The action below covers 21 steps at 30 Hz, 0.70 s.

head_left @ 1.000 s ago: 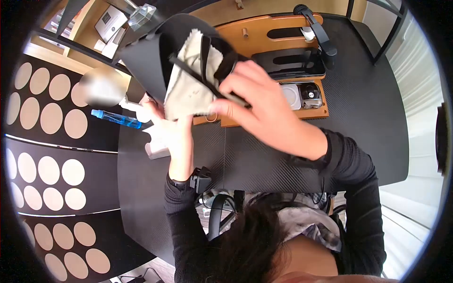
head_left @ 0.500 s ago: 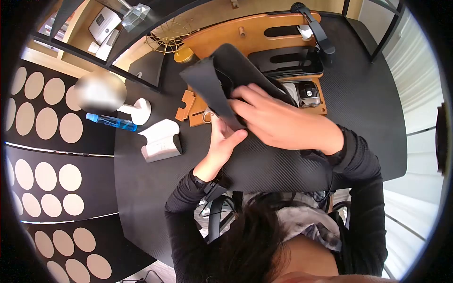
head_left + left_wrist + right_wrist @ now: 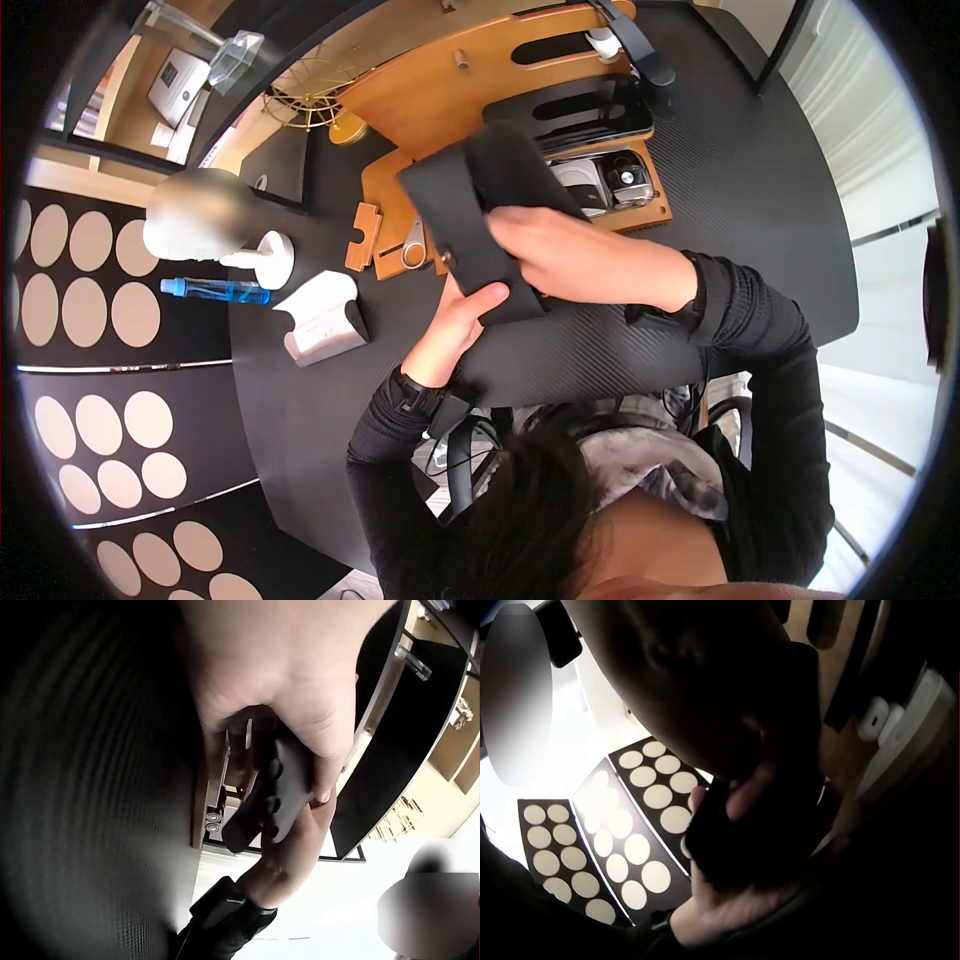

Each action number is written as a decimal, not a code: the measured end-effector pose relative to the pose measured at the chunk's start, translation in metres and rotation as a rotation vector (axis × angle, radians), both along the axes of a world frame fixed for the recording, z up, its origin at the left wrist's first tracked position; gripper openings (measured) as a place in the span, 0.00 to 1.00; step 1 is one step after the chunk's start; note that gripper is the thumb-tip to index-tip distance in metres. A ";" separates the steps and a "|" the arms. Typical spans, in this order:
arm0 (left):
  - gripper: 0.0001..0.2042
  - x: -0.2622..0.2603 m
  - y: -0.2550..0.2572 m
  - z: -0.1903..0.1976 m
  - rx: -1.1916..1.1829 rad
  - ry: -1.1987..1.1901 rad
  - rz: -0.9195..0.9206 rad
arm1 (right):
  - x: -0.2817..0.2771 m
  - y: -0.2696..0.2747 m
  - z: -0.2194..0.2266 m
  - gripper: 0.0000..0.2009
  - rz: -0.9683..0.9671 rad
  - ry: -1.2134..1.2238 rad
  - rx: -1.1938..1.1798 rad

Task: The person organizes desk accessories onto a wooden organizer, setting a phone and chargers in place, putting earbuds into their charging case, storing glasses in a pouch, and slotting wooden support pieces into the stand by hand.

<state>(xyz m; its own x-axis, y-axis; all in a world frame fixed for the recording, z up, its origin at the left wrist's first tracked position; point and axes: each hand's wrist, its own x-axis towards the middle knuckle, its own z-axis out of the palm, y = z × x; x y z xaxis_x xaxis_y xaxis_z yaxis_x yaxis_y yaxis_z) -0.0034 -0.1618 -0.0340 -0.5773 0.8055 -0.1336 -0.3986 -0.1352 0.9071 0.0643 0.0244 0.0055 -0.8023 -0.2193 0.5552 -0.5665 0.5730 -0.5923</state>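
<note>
A black folding case (image 3: 445, 205) with a wide flap is held tilted above the front of the desk. My left hand (image 3: 455, 325) grips its lower left edge, the thumb lying on the outer face and the fingers hidden beneath. My right hand (image 3: 575, 255) has its curled fingers at the case's opening, where they are partly out of sight. In the left wrist view, a scalloped dark edge of the case (image 3: 289, 784) shows below the left palm. The right wrist view is dark, with fingertips (image 3: 750, 791) against the black case. Its inside is hidden.
Behind the hands stands a wooden desk organizer (image 3: 400, 95) with a black slotted panel (image 3: 570, 112) and a small camera (image 3: 628, 178) in its tray. To the left are a folded white card (image 3: 325, 320), a blue bottle (image 3: 215, 291) and a round white stand base (image 3: 274, 260).
The case has come down and to the right, its flap now lying over more of it. The beige cloth seen at its opening is out of sight. My right fingers have curled at the opening.
</note>
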 end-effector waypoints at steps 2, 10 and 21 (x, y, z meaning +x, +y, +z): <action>0.37 -0.003 -0.001 0.000 -0.034 -0.013 -0.070 | 0.009 -0.005 0.007 0.14 -0.069 -0.110 0.056; 0.32 -0.001 0.001 0.004 0.047 -0.121 0.010 | 0.008 -0.008 0.013 0.08 -0.257 -0.016 0.047; 0.23 -0.014 -0.001 0.003 0.112 -0.314 0.069 | 0.037 0.030 0.096 0.13 -0.284 0.403 0.067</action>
<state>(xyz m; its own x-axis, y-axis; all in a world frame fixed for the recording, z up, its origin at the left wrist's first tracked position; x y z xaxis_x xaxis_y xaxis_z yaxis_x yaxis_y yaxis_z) -0.0179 -0.1629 -0.0306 -0.5754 0.7859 -0.2264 -0.6423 -0.2629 0.7199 0.1013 0.0541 0.1013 -0.5597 -0.0692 0.8258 -0.5590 0.7672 -0.3146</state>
